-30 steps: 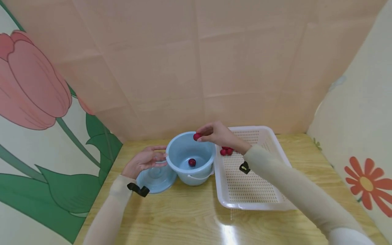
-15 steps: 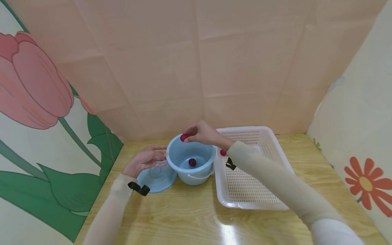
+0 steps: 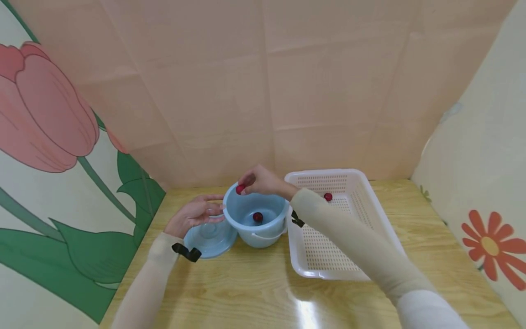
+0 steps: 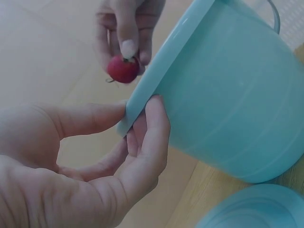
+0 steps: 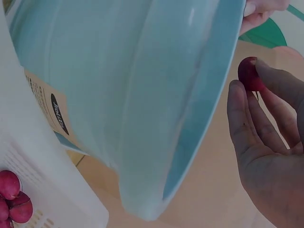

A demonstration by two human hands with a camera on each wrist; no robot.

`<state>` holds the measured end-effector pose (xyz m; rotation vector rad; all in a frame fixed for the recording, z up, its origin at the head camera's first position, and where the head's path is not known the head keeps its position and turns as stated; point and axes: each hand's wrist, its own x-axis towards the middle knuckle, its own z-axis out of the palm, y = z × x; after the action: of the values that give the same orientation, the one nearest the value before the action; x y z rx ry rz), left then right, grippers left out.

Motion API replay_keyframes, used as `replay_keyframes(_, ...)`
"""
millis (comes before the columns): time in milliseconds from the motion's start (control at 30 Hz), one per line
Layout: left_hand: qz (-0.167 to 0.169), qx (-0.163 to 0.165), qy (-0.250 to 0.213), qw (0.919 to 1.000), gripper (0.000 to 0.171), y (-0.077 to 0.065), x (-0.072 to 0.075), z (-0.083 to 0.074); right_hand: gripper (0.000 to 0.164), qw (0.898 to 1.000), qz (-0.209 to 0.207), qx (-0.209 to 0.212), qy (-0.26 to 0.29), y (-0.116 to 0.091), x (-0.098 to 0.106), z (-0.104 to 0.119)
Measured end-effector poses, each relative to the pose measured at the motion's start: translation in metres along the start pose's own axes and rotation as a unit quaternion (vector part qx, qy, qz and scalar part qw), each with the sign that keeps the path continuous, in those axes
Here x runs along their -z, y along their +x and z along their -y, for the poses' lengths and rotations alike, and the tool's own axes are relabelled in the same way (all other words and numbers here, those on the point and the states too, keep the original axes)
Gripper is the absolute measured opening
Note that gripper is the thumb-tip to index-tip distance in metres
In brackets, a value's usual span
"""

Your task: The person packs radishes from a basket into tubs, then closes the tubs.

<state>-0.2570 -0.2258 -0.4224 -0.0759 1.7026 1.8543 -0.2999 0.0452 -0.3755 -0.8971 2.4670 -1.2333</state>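
Note:
A light blue bucket (image 3: 263, 237) stands on the table, with one radish (image 3: 257, 217) on its floor. My left hand (image 3: 196, 214) pinches the left side of its rim between thumb and fingers, plainly seen in the left wrist view. Over the bucket's opening, near the left rim, my right hand (image 3: 263, 180) holds a red radish (image 4: 123, 69) between thumb and fingertips; a thin root tail hangs from it. To the right, a white perforated basket (image 3: 302, 272) holds more radishes (image 5: 20, 207), partly hidden by my right forearm in the head view.
A blue lid (image 3: 210, 240) lies on the table left of the bucket, under my left hand. The bucket's pale handle (image 3: 269, 236) hangs down in front. The basket stands close against the bucket's right side. A covered wall (image 3: 263, 91) rises behind the table (image 3: 246, 283).
My right hand has moved left and slightly down across the bucket, carrying the radish towards the left rim. One radish at the basket's back has come into view. My left hand stays put.

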Motion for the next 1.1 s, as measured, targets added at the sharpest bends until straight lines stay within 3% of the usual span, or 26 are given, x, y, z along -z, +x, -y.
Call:
replay_keyframes(267,-0.010,0.005,0.006,0.9999,0.061,0.001,0.000,0.000,0.028,1.000,-0.002,-0.026,0.010,0.003,-0.006,-0.004)
replay_keyframes(533,-0.009,-0.002,0.014,0.9999,0.060,0.002,0.001,0.002,0.032,0.999,-0.019,-0.025,0.015,0.000,-0.003,-0.011)
replay_keyframes(800,-0.014,-0.004,0.024,0.9996,0.062,0.000,-0.001,0.003,0.034,0.997,-0.059,-0.048,0.008,-0.030,0.027,-0.018)
replay_keyframes(1100,-0.015,-0.007,0.024,0.9996,0.063,-0.002,-0.001,0.003,0.029,0.987,-0.124,-0.096,0.046,-0.069,0.061,-0.051)
